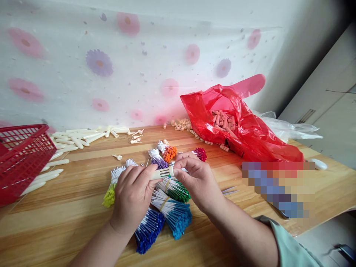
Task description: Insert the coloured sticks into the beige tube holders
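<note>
My left hand (132,196) is closed around a cream slotted plastic tube (161,173), held level above the table. At the tube's right end, the thumb and fingers of my right hand (196,181) pinch a pale ring-like end piece (171,171); whether it is a separate part I cannot tell. Beneath my hands lie bundles of thin white sticks with coloured ends: dark blue (150,228), light blue (174,215), green (178,189), yellow (109,194), purple (159,159) and orange (168,150). My hands partly cover some bundles, including a dark red one (200,154).
At left stands a red plastic basket (25,159), with cream tubes (78,141) beside it. A red plastic bag (247,137) holding small slotted pieces (224,120) sits at back right. Tweezers-like metal prongs (230,191) and a blurred-out object (278,189) lie at right.
</note>
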Available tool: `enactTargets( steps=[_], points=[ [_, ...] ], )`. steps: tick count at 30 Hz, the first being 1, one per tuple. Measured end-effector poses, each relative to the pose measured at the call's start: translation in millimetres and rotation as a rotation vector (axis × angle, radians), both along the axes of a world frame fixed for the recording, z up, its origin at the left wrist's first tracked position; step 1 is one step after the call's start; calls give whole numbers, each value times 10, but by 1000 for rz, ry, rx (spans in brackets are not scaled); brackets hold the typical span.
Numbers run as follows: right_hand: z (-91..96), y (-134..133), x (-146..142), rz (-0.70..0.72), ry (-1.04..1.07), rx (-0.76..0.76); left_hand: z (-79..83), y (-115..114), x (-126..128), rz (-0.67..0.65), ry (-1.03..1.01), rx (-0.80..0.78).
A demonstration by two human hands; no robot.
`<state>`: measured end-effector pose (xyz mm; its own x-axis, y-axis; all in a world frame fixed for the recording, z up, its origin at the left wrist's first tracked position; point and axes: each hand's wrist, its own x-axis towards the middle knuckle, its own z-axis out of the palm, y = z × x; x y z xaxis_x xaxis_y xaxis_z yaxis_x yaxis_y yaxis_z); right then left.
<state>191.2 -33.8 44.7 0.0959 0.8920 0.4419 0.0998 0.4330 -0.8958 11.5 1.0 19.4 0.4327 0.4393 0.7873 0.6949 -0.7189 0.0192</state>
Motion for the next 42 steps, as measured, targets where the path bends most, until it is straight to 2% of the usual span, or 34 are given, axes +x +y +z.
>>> enactTargets(
  steps=[3,7,9,13,18,22,33,39,42],
  points=[
    [8,12,31,7,-81,55,-24,9,0,-26,-34,-55],
    [51,3,74,-27,-312,232,-38,13,21,-110,-84,-171],
    [58,-6,69,-52,-330,250,-30,10,28,-113,-85,-180],
    [21,10,10,-70,-120,92,-1,6,17,-35,-26,-123],
    [-35,63,-78,78,411,-303,43,22,12,70,79,-12],
    [-26,72,-112,101,625,-474,56,23,17,116,129,-1],
    [-57,80,-139,103,660,-437,34,11,37,142,136,-16],
    [-27,30,-141,108,743,-551,41,7,27,170,140,-22],
    [-22,30,-108,141,733,-498,47,8,19,164,130,-28]
  ],
)
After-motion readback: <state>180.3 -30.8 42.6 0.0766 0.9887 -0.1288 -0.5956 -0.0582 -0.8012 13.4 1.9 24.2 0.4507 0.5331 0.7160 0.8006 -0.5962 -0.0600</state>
